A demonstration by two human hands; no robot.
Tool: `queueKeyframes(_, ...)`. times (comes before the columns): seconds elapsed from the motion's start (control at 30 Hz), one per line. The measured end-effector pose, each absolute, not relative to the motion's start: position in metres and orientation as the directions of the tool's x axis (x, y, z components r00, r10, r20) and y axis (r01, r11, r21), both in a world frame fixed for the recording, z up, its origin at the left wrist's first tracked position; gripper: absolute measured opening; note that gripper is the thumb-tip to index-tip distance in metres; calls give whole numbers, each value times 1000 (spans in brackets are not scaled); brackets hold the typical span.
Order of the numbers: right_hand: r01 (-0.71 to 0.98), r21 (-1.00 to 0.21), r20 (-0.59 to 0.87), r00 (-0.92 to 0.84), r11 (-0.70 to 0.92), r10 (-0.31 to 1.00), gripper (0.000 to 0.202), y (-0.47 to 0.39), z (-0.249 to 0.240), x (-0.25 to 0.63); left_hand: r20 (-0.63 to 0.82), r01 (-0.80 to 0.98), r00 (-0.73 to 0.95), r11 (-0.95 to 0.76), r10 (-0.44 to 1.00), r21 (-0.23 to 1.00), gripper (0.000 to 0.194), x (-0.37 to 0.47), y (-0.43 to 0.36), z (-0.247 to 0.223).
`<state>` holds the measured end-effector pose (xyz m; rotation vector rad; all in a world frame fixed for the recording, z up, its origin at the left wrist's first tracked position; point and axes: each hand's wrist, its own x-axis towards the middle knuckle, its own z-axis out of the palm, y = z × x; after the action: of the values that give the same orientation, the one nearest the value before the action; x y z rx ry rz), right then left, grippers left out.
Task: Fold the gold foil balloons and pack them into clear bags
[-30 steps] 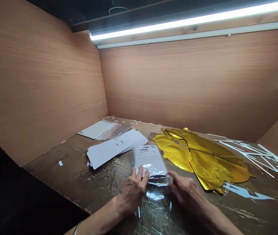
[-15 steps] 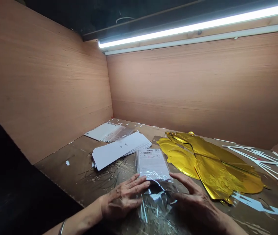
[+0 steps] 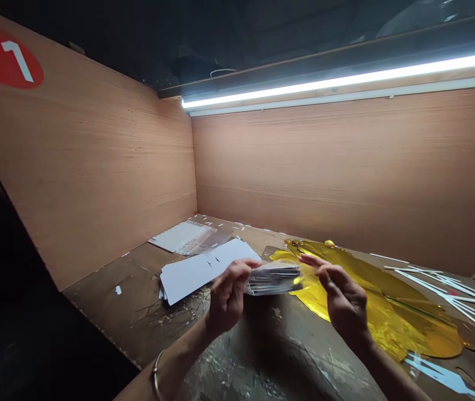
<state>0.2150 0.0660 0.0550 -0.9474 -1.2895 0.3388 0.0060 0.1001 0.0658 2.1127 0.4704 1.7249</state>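
Above the table, near the middle, a stack of clear plastic packets with printed cards [image 3: 274, 278] is raised with its edges facing me. My left hand [image 3: 229, 292] is closed on the left end of this stack, fingers on top. My right hand [image 3: 344, 298] is beside the right end, its fingers stretched out and apart; a small gap shows between it and the packets. Just behind the stack lie white cards [image 3: 202, 270] in a loose pile. Gold foil balloons [image 3: 413, 312], flat, lie under and beyond my right hand.
More clear packets with white cards [image 3: 174, 236] lie at the back left corner. White sticks [image 3: 450, 284] are scattered at the right. A wooden wall [image 3: 338, 167] closes the back, with a lit tube lamp [image 3: 338, 81] above it. A white cut-out sheet [image 3: 442, 376] lies at the front right.
The packets lay flat on the table between my hands; now they are lifted and tilted edge-on. My left hand has closed on them, and both hands have risen. The view has tilted upward.
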Motion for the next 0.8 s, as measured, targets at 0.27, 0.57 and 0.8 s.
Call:
queueKeyframes(0.27, 263, -778, 594, 604, 571, 531, 22, 98, 90, 185, 663, 83, -380, -690, 645, 719, 17, 48, 129, 107)
queueKeyframes(0.57, 313, -689, 660, 642, 653, 389, 15, 144, 130, 187, 715, 140, -419, -738, 560, 660, 18, 65, 180, 143)
queueKeyframes(0.8, 241, -780, 574, 644, 578, 506, 19, 121, 80, 170, 640, 99, -412, -667, 648, 739, 18, 49, 155, 94)
